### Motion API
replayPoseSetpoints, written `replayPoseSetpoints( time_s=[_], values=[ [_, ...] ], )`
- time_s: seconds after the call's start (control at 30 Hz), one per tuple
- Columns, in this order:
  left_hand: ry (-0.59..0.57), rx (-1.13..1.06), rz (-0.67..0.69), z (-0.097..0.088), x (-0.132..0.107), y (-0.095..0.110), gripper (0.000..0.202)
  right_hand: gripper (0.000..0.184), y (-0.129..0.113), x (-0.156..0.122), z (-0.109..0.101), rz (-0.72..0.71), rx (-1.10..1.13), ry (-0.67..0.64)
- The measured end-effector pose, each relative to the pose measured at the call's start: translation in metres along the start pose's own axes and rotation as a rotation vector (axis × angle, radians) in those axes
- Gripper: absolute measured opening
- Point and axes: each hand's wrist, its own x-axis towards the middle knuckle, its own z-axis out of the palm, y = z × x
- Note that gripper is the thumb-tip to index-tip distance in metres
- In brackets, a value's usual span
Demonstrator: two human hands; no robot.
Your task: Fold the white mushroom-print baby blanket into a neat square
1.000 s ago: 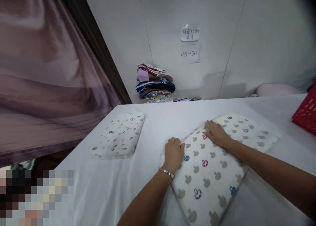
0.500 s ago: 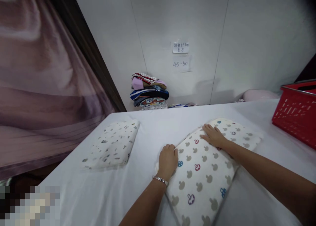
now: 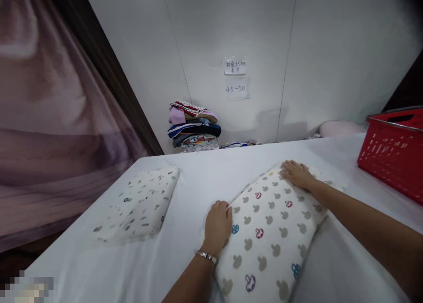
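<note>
A cream pillow (image 3: 271, 232) printed with grey, red and blue mouse-head shapes lies on the white table (image 3: 205, 175) in front of me. My left hand (image 3: 217, 226), with a silver bracelet at the wrist, has its fingers curled round the pillow's near left edge. My right hand (image 3: 297, 174) lies flat with fingers stretched out on the pillow's far corner. A second, flatter pillow (image 3: 137, 203) with small scattered prints rests on the table to the left, apart from both hands.
A red plastic basket (image 3: 393, 155) stands at the table's right edge. A stack of folded clothes (image 3: 193, 126) sits against the white wall behind the table. A pink cushion (image 3: 340, 129) lies behind the table at the right. A mauve curtain (image 3: 49, 117) hangs at left.
My right hand has slid along the pillow's long edge to its far corner. The left hand keeps its grip. The view has shifted, bringing the red basket into sight.
</note>
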Motion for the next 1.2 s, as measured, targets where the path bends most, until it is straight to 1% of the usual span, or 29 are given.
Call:
replayPoseSetpoints(
  time_s=[0.1,0.2,0.3,0.37,0.47,0.53,0.6,0.7,0.8,0.9,0.97,1.03,1.13,1.17,1.2],
  values=[
    [-0.006,-0.011,-0.010,0.000,0.001,-0.001,0.017,0.060,0.009,0.010,0.007,0.039,0.002,-0.073],
    [-0.017,-0.015,-0.019,-0.001,0.001,0.000,0.016,0.063,0.008,0.014,0.009,0.035,0.016,-0.100],
    [-0.028,-0.024,-0.027,-0.003,0.001,0.001,0.015,0.063,0.006,0.009,0.003,0.028,0.027,-0.129],
    [-0.032,-0.033,-0.032,-0.004,0.001,0.002,0.015,0.063,0.009,-0.001,-0.002,0.039,0.012,-0.105],
    [-0.021,-0.033,-0.028,-0.005,0.001,0.002,0.015,0.062,0.027,-0.024,-0.005,0.091,-0.066,-0.039],
    [-0.018,-0.019,-0.025,-0.004,0.001,0.002,0.015,0.061,0.045,-0.039,-0.003,0.153,-0.084,-0.055],
    [-0.019,-0.009,-0.026,-0.004,0.001,0.002,0.014,0.061,0.062,-0.049,0.000,0.204,-0.055,-0.090],
    [-0.009,-0.011,-0.019,-0.003,0.001,0.001,0.013,0.062,0.075,-0.052,0.005,0.222,-0.019,-0.093],
    [0.002,-0.011,-0.021,-0.003,0.001,0.000,0.013,0.061,0.075,-0.047,0.006,0.221,-0.013,-0.093],
    [0.002,-0.010,-0.034,-0.003,0.001,0.000,0.013,0.061,0.070,-0.046,0.001,0.209,0.013,-0.107],
    [0.003,-0.012,-0.037,-0.003,0.000,0.001,0.013,0.060,0.067,-0.051,-0.003,0.225,0.042,-0.060],
    [0.002,-0.015,-0.042,-0.003,-0.001,0.002,0.014,0.059,0.064,-0.064,-0.004,0.276,0.064,0.033],
    [-0.027,-0.054,-0.068,-0.007,0.002,0.003,0.017,0.058,0.053,-0.097,-0.003,0.377,0.080,0.139],
    [-0.062,-0.088,-0.088,-0.009,0.005,0.003,0.018,0.059,0.047,-0.110,-0.002,0.375,0.083,0.166],
    [-0.106,-0.128,-0.112,-0.011,0.007,0.002,0.020,0.058,0.039,-0.124,-0.001,0.339,0.086,0.197]
  ],
)
